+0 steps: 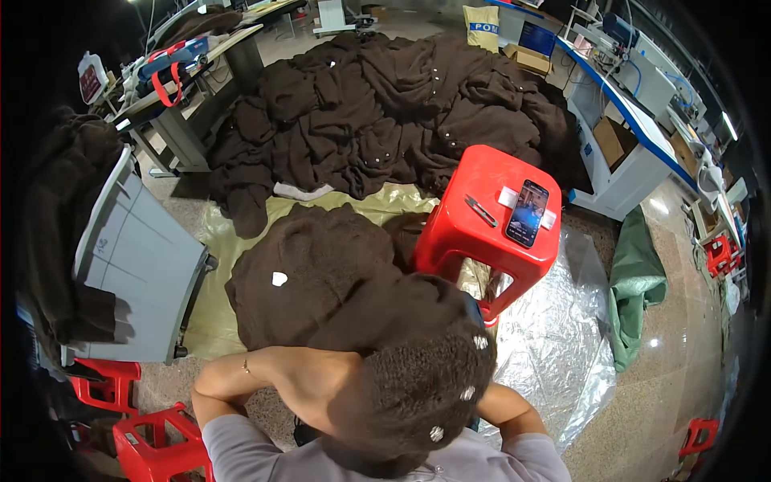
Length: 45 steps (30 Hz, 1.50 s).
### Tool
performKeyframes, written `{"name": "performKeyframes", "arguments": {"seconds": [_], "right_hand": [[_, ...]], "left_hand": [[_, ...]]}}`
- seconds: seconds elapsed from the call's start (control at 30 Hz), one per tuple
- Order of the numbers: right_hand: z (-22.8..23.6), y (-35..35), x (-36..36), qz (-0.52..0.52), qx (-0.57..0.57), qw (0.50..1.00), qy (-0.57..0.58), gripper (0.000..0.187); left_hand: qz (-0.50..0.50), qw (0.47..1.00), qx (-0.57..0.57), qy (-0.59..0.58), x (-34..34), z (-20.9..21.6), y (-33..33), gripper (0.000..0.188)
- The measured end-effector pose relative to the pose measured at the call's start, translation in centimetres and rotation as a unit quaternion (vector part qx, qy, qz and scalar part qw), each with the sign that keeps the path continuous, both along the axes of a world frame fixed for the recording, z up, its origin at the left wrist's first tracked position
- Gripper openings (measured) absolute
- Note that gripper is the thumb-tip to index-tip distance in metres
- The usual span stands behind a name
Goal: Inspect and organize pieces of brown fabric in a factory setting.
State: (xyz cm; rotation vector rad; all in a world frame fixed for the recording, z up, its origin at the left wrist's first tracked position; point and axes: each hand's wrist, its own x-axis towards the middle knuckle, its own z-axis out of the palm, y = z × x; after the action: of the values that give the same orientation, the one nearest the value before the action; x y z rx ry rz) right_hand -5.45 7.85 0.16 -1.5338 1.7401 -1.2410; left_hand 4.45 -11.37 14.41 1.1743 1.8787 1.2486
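A dark brown fleecy garment (418, 377) is raised close in front of my chest, with several white patches along its right side. My left arm bends in from the left, a thin bracelet at the wrist. My left hand (317, 386) meets the garment's left side, its fingers hidden by the cloth. Behind the right side of the same garment my right forearm (511, 408) disappears, so that hand is covered. More brown fabric (313, 257), with one white tag (279, 279), spreads in front of me below the raised part.
A red stool (490, 173) ahead right carries a phone (528, 213), thread snips (481, 210) and white slips. Beyond lies a big heap of brown garments (385, 104). A grey tilted panel (144, 257) stands left, red stools (161, 442) behind it. Silvery sheeting (554, 321) covers floor at right.
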Motion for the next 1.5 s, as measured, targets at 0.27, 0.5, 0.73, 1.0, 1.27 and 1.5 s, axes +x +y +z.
{"name": "performKeyframes", "arguments": {"seconds": [0.27, 0.5, 0.73, 1.0, 1.27, 1.5], "right_hand": [[7.3, -8.2, -11.9, -0.205, -0.346, 0.87, 0.285, 0.03], [17.4, -10.3, -25.4, -0.635, -0.038, 0.697, 0.331, 0.077], [9.3, -1.2, -17.2, -0.473, -0.173, 0.77, 0.39, 0.068], [-6.4, 6.5, 3.0, -0.309, 0.122, 0.941, -0.061, 0.047], [-9.0, 6.2, 6.6, -0.201, 0.177, 0.954, -0.137, 0.057], [-4.5, -0.6, 5.1, -0.245, -0.001, 0.969, -0.031, 0.103]], "left_hand": [[0.331, 0.798, -0.276, 0.421, -3.8, 8.4, -6.9, 0.05], [0.547, 0.552, -0.21, 0.594, -19.3, 4.4, -14.5, 0.09], [0.566, 0.717, -0.305, 0.27, -15.0, -14.6, -18.9, 0.058], [0.826, 0.418, -0.304, 0.224, -3.2, -24.0, -10.9, 0.076], [0.857, 0.515, -0.013, 0.032, 1.1, -19.1, -7.7, 0.031], [0.591, 0.774, 0.211, -0.088, -1.0, -12.3, 2.9, 0.026]]}}
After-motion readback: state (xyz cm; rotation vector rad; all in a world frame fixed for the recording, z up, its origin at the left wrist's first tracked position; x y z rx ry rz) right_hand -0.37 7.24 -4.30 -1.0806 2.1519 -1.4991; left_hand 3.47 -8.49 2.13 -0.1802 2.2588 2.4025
